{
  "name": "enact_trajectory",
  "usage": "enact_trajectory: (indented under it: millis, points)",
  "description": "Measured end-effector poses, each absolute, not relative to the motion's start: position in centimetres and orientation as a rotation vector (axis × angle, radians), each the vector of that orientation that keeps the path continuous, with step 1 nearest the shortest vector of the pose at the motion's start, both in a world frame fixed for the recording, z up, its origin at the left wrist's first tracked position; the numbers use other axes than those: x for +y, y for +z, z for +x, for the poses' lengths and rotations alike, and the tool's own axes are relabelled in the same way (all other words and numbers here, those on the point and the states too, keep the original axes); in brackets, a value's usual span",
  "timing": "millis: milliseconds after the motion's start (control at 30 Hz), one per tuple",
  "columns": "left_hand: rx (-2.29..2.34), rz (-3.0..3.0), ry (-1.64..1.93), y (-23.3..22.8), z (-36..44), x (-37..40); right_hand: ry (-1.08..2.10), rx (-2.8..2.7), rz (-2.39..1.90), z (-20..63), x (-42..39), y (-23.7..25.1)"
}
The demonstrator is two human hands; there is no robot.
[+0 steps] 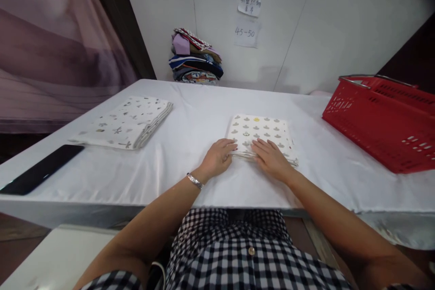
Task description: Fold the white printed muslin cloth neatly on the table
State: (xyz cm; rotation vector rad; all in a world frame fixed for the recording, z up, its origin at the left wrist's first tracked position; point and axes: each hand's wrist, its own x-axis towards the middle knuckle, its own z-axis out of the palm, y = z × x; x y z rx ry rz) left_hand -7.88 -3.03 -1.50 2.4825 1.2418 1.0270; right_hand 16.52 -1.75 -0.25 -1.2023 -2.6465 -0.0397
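A folded white cloth (260,129) with rows of grey shapes and a few yellow marks lies flat on the white-covered table in front of me. My left hand (220,156) rests at its near left corner, the fingertips on the edge and a silver bracelet on the wrist. On the near part of the cloth my right hand (272,158) lies flat with the fingers stretched out. Several layers show along the near edge. Farther left is another folded white cloth (125,122) with a grey plant-like print, untouched by either hand.
A red plastic basket (380,122) with metal handles stands at the right. A flat black object (42,170) lies at the table's left edge. Behind the table's far edge rises a stack of folded fabrics (197,59). Two paper notes (246,34) hang on the wall.
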Motion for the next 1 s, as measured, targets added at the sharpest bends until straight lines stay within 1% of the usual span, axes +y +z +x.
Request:
enact_trajectory:
  millis: [133,200,333,467,667,767,833,900,1000]
  points:
    - [1.19,2.608,0.749,-1.3,-7.6,-3.3,-0.1,-2.656,-1.282,18.8,-2.0,-1.0]
    - [1.222,2.596,0.67,-1.3,-7.6,-3.2,-0.114,-2.651,-1.325,20.2,-2.1,-1.4]
    - [1.25,2.562,0.672,-0.7,-7.2,-2.8,-0.133,-2.553,-1.422,22.3,-2.4,-2.3]
    - [1.272,2.633,0.735,0.3,-5.6,-1.6,-0.096,-2.522,-1.425,22.9,-2.7,-2.5]
    - [1.248,2.776,0.56,-1.3,-3.8,0.2,0.191,-2.518,-1.492,21.5,-2.3,0.7]
    - [1.286,2.796,0.529,-2.0,-3.8,0.3,0.181,-2.429,-1.513,19.9,-0.6,2.4]
    - [1.29,2.805,0.547,-2.1,-4.0,0.3,0.131,-2.404,-1.52,19.1,1.3,2.7]
    - [1.283,2.811,0.563,-2.1,-4.1,0.3,0.104,-2.392,-1.609,19.0,3.5,2.3]
    - [1.27,2.825,0.557,-2.0,-4.0,0.3,0.146,-2.343,-1.88,19.7,6.3,0.7]
